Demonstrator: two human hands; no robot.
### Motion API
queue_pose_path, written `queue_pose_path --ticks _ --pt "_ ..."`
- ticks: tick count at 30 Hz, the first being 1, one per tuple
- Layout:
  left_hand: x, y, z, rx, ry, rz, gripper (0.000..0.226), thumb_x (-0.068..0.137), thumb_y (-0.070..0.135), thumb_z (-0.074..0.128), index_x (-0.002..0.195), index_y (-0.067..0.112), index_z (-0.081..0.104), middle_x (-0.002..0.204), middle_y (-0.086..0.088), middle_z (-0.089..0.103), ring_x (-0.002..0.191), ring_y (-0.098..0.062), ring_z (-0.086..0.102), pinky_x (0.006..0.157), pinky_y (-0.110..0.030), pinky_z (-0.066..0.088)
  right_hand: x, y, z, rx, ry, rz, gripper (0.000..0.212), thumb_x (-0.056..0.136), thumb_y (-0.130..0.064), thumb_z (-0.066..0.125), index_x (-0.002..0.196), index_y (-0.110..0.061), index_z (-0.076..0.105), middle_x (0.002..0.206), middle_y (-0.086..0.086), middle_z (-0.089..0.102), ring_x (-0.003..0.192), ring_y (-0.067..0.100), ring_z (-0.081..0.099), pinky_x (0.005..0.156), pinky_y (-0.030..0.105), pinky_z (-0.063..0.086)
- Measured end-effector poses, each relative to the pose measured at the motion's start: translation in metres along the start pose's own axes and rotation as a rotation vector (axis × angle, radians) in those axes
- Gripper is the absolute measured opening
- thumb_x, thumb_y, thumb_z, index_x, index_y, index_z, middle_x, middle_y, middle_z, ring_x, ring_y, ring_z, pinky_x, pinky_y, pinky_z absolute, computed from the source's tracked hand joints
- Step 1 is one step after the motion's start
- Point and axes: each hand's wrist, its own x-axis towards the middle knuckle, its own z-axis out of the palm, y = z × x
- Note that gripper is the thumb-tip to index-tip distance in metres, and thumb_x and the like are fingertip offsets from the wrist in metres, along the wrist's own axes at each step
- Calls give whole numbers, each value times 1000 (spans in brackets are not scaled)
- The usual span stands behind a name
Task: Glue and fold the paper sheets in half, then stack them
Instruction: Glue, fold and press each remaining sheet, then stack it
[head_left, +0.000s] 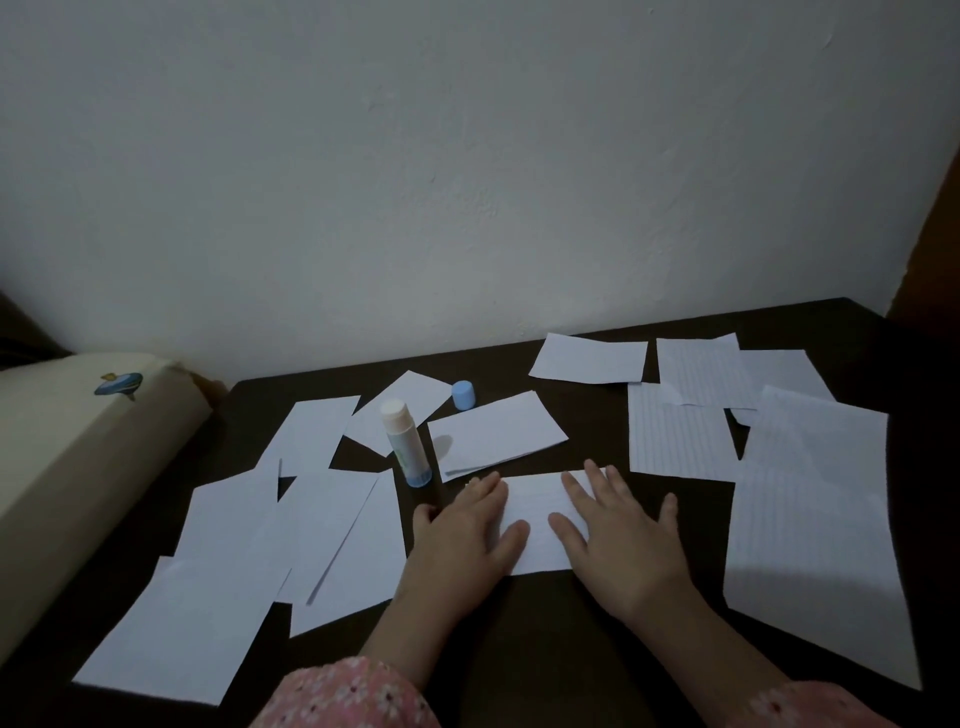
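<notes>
Both my hands, left and right, press flat, grip open, on folded sheet; long axis left-right across desk.

sheets – matt white paper | table – dark, matt | glue stick – smooth plastic

You have 2 hands on the table: left hand and right hand, both flat on 1 folded sheet. Around it you have 1 glue stick, 1 blue cap, and roughly 12 other paper sheets; overlaps blur the exact number.
</notes>
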Motion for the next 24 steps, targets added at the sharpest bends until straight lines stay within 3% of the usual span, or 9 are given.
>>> queue_pose_path --ticks 12,17,24 --pt "-2 6 9 79 10 -57 62 97 55 30 152 29 15 160 10 7 146 -8 6 116 -52 1 -1 -3 2 -38 -16 56 67 99 -56 12 154 -22 -7 162 -1 -12 148 16 -12 112 62 -8" --pt "-2 3 -1 87 51 25 63 95 58 33 150 33 17 159 13 8 146 -9 5 115 -51 -1 -5 4 -6 -93 42 -21 74 94 -66 14 154 -28 -6 161 -1 -15 147 23 -19 110 63 -11" --pt "-2 1 0 92 -127 121 64 93 60 36 149 37 17 158 17 7 146 -7 2 116 -53 0 -12 12 -7 -61 -88 -114 67 96 -64 17 153 -35 -3 161 -12 -12 147 11 -14 110 62 -13"
